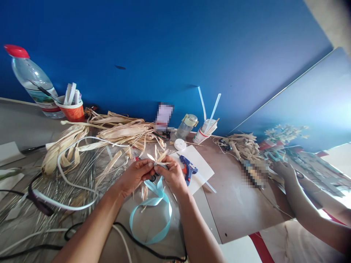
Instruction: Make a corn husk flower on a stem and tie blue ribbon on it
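Note:
My left hand [139, 173] is closed in a pinch at the base of a small pale flower made of dried husk [157, 156]. Its pointed petals stick up above my fingertips. From the other side, my right hand [173, 174] pinches the same base, and the two thumbs almost meet. A light blue ribbon [150, 241] hangs from between the hands and curls in a loop on the table. My fingers hide how the ribbon sits around the flower's base. Just right of my right hand, a blue hot glue gun [189, 168] lies on white paper [205, 166].
Dried husks [123, 129] and thin wire stems [82, 175] spread leftward, crossed by a white cable [59, 164]. Behind stand a bottle [34, 78], an orange cup [73, 111], a glass jar [186, 126] and a paper cup [201, 136]. A co-worker's arms [301, 204] reach in from the right.

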A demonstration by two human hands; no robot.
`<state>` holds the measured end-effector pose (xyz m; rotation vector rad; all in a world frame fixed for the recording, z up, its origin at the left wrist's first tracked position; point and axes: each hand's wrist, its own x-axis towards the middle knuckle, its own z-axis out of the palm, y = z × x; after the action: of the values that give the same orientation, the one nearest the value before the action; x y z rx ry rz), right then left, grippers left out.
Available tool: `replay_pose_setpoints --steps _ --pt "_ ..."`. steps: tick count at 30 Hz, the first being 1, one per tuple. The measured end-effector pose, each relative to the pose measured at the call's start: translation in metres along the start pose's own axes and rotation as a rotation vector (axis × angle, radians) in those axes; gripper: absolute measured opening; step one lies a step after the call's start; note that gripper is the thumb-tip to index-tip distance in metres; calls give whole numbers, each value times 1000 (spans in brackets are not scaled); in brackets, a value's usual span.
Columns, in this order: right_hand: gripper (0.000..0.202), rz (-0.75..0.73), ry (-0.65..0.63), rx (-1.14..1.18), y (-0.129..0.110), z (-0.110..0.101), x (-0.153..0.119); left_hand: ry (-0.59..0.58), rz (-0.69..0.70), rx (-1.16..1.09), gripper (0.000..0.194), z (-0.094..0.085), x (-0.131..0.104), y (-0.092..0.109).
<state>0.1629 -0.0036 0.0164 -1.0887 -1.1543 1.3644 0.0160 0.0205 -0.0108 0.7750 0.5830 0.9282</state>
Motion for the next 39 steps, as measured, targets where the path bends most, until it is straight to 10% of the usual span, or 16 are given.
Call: replay_pose_setpoints --steps 5,15,28,32,39 --pt "35 -67 -126 134 -4 -9 0 51 9 32 28 -2 -1 2" --pt "24 -42 81 100 -2 -8 5 105 123 555 26 19 -2 10" --pt "36 60 115 251 -4 -15 13 87 133 166 30 -5 -1 -1" --pt "20 4 235 -182 1 -17 20 111 151 -117 26 -12 -3 9" --pt "18 68 35 -1144 -6 -3 19 -139 79 -162 31 -23 -14 16"
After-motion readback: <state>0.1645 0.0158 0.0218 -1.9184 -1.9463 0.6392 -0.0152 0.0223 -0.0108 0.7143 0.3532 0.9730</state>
